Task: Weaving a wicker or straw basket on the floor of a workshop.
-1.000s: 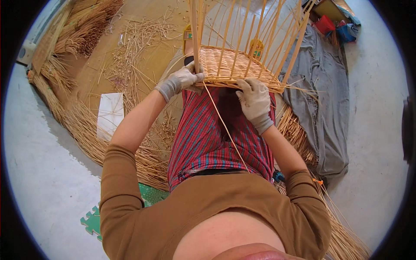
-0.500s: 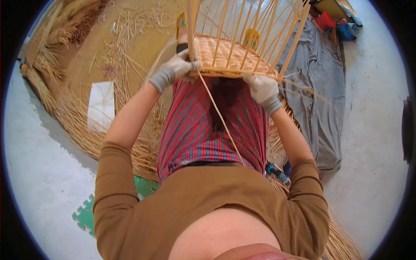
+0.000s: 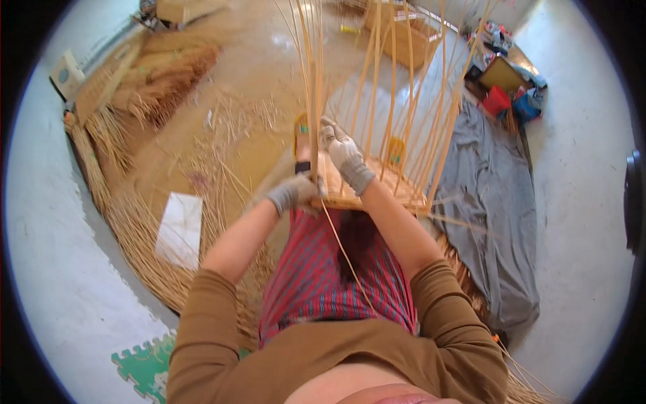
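Note:
A half-woven wicker basket [image 3: 367,204] rests at my lap, its flat woven base edged by tall upright canes. My left hand [image 3: 301,191], in a pale glove with a grey cuff, is closed around the base's near left corner, by a thick upright post [image 3: 313,121]. My right hand [image 3: 343,151], gloved the same way, reaches over the base just right of that post. Its fingers are curled together near the left-side canes; what they grip is hidden. From the corner a thin loose cane strand [image 3: 346,259] trails down over the red striped cloth [image 3: 303,269] on my lap.
Bundles of long canes [image 3: 128,222] curve along the left, with a white sheet [image 3: 180,229] on them. A grey cloth [image 3: 488,215] lies to the right, near a red bucket [image 3: 496,101]. Green foam mat pieces [image 3: 145,367] lie at lower left. A wooden box [image 3: 407,37] stands beyond.
My right hand has left the base's near right edge and moved left and inward, beside the left post. My left hand stays at the corner. The view has tilted up, showing more floor.

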